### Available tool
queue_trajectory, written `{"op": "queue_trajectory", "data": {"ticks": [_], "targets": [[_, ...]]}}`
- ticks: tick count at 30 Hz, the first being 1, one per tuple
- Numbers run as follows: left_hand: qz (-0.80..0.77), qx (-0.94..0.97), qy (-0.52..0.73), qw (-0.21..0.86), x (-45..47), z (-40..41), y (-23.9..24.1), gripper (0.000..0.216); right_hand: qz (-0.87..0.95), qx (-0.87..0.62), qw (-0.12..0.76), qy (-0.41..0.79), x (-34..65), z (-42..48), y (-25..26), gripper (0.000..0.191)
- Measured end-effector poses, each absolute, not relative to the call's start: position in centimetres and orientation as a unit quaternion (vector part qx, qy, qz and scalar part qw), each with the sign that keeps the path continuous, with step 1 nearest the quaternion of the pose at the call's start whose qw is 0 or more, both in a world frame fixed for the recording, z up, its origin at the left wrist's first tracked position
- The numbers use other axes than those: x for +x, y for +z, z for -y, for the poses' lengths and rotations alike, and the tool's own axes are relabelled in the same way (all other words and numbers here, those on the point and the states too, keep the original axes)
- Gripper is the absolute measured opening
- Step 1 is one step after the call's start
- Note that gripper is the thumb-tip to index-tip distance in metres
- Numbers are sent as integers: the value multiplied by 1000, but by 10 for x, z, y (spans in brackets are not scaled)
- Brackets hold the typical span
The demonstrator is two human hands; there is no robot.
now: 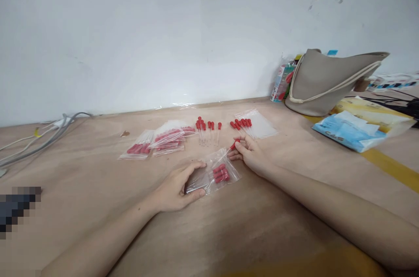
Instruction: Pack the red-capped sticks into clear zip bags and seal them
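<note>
A clear zip bag [209, 185] lies on the table with several red-bulbed droppers [221, 173] inside. My left hand [176, 187] holds the bag at its left side, thumb and fingers curved around the plastic. Between the thumb and fingers of my right hand [250, 155] is a single dropper [235, 144], gripped by its red bulb. Its thin clear tube points down and left, close to the bag's upper edge. Loose droppers [209, 125] lie in a row beyond the bag. More droppers [240, 124] rest on flat zip bags [262, 125] behind my right hand.
Filled zip bags [168, 139] are piled at the back left. Cables [62, 126] run along the far left. At the right stand a grey bag [330, 80] and a plastic package [280, 83], with a blue tissue pack [348, 131] in front. A wall [147, 37] closes the back.
</note>
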State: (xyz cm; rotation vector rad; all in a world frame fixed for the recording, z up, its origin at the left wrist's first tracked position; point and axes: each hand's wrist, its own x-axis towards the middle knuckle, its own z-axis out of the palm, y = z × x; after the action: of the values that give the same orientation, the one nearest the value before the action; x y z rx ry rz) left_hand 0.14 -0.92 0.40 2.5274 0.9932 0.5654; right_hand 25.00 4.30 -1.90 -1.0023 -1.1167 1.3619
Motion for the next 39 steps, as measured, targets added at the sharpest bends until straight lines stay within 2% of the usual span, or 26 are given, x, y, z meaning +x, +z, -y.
{"op": "queue_trajectory", "data": {"ticks": [4, 11, 20, 27, 32, 39], "targets": [[-355, 897, 196, 175, 2, 9, 5, 54, 500, -401, 492, 589, 257, -40, -19, 25], [-353, 895, 202, 182, 2, 9, 5, 54, 484, -394, 525, 579, 258, -36, -18, 44], [-358, 896, 194, 176, 3, 10, 5, 56, 623, -437, 399, 511, 258, -36, -16, 32], [-354, 899, 191, 174, 3, 9, 5, 55, 664, -467, 414, 412, 249, -41, -22, 16], [-355, 898, 191, 179, 4, 9, 5, 55, 709, -422, 370, 428, 255, -43, -24, 14], [-353, 897, 195, 182, 5, 10, 6, 54, 675, -454, 401, 421, 243, -43, -29, 12]]}}
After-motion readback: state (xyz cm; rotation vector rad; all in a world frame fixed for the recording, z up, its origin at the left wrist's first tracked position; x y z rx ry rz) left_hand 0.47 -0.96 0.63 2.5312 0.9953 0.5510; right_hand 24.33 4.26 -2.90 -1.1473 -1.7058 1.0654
